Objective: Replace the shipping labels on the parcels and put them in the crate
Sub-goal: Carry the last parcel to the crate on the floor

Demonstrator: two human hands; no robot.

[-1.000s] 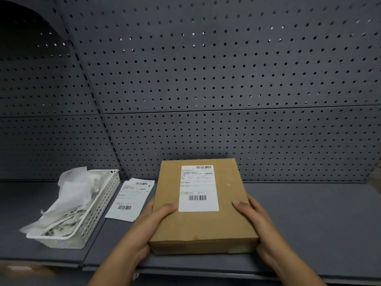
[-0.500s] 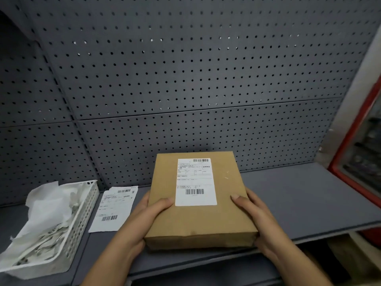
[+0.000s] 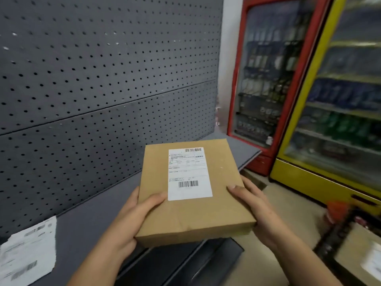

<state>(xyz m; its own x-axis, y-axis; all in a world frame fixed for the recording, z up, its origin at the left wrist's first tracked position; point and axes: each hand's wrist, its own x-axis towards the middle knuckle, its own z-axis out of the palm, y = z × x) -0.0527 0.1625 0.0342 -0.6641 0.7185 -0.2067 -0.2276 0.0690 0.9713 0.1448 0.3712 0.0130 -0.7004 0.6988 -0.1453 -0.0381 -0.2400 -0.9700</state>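
grey metal shelf (image 3: 92, 219) fronts a perforated grey panel (image 3: 103, 79). left hand (image 3: 132, 219) and right hand (image 3: 259, 211) curl round the two sides of a flat brown cardboard parcel (image 3: 189, 219), thumbs on top, holding it over the shelf's front edge near its right end. its white printed shipping label (image 3: 188, 174) faces up.

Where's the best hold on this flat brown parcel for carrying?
Take the parcel by its long side edges, left grip and right grip from opposite sides, thumbs on top clear of the label: it is flat, wide, label-up.
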